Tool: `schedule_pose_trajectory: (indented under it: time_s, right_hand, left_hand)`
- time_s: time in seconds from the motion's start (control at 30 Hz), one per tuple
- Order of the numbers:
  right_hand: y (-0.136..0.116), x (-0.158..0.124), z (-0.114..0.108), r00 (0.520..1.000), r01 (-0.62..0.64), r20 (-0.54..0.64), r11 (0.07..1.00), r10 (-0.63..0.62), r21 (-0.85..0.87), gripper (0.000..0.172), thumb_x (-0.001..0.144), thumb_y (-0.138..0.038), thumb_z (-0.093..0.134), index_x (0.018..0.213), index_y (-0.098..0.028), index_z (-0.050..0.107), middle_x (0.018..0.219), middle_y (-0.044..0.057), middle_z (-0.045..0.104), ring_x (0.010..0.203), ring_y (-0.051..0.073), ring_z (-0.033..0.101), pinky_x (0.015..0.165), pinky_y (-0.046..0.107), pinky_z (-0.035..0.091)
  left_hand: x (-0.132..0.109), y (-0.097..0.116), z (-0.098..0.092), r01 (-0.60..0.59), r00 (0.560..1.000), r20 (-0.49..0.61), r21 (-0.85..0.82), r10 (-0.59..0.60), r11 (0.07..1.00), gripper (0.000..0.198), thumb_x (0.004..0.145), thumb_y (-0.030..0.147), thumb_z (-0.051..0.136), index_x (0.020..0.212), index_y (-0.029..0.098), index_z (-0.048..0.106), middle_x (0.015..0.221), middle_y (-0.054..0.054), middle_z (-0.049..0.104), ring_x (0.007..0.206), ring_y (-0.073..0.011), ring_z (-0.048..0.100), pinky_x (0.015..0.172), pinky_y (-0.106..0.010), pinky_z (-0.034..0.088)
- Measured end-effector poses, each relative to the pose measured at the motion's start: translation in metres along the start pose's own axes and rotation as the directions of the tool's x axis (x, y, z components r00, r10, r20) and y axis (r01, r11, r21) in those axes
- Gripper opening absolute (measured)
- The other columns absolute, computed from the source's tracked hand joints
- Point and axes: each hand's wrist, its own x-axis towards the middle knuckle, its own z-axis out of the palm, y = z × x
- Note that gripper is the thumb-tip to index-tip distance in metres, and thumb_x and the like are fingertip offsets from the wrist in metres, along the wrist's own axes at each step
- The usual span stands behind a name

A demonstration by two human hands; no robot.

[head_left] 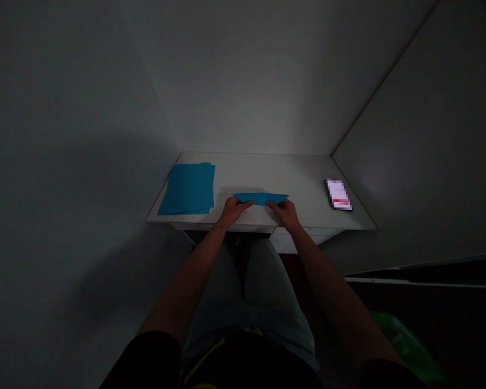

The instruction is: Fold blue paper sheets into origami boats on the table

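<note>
A folded piece of blue paper, long and narrow with pointed ends, is held just above the white desk near its front edge. My left hand pinches its lower left part, thumb on the near side. On the lower right part, my right hand grips it the same way, fingers tucked behind. Both thumbs point inward, with a short stretch of paper between them. The fingers behind the paper are partly hidden.
On the left of the white desk lies a stack of blue paper sheets. A phone with a lit, blurred screen rests at the right. Walls enclose the desk behind and on both sides. Something green is at lower right.
</note>
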Motion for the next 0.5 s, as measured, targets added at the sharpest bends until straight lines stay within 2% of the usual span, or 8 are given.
schedule_pose_trajectory:
  time_s: [0.13,0.27,0.37,0.43,0.5]
  right_hand:
    - [-0.0008,-0.0017,-0.0024,1.0,-0.001,-0.017,0.998,0.0,-0.057,0.065,0.07,-0.087,0.074,0.066,-0.025,0.055,0.053,-0.002,0.056,0.052,0.016,0.05,0.054,0.031,0.042]
    - [-0.0038,-0.0044,-0.0023,1.0,0.023,-0.014,0.995,-0.024,-0.095,0.071,0.084,-0.091,0.054,0.063,-0.024,0.06,0.053,0.002,0.06,0.056,0.018,0.055,0.061,0.033,0.049]
    - [-0.0047,-0.0048,-0.0026,1.0,0.013,0.013,0.997,-0.012,-0.078,0.076,0.092,-0.088,0.041,0.06,-0.024,0.063,0.054,0.004,0.062,0.059,0.02,0.06,0.066,0.034,0.052]
    - [-0.0048,-0.0042,-0.003,1.0,0.008,0.002,0.998,-0.008,-0.067,0.072,0.094,-0.085,0.042,0.064,-0.024,0.065,0.053,0.003,0.06,0.059,0.02,0.061,0.067,0.034,0.054]
    - [-0.0049,-0.0038,-0.0031,0.999,0.031,-0.021,0.998,-0.032,-0.051,0.062,0.092,-0.082,0.05,0.079,-0.024,0.07,0.056,0.001,0.059,0.058,0.02,0.06,0.065,0.034,0.054]
  left_hand:
    - [0.0001,0.0036,0.0001,0.006,0.998,-0.057,0.047,-0.003,0.999,0.041,0.081,0.058,0.078,0.072,0.019,0.075,0.078,-0.008,0.079,0.08,-0.0252,0.073,0.077,-0.035,0.055]
    - [-0.0004,0.0054,0.0018,-0.008,0.986,-0.167,0.094,0.024,0.996,0.056,0.092,0.07,0.064,0.064,0.021,0.067,0.07,-0.007,0.075,0.074,-0.0234,0.071,0.078,-0.036,0.054]
    - [-0.0016,0.0057,0.0011,-0.014,0.978,-0.206,0.073,0.028,0.997,0.067,0.096,0.08,0.05,0.062,0.023,0.06,0.063,-0.005,0.069,0.067,-0.0216,0.067,0.077,-0.036,0.054]
    - [-0.0026,0.0058,-0.0006,-0.02,0.979,-0.202,0.048,0.029,0.999,0.071,0.096,0.085,0.043,0.063,0.024,0.059,0.061,-0.005,0.067,0.065,-0.021,0.065,0.076,-0.036,0.053]
    - [-0.0033,0.0059,-0.0024,-0.028,0.981,-0.192,0.031,0.034,0.999,0.073,0.096,0.088,0.04,0.064,0.024,0.057,0.061,-0.005,0.065,0.064,-0.0207,0.064,0.075,-0.036,0.053]
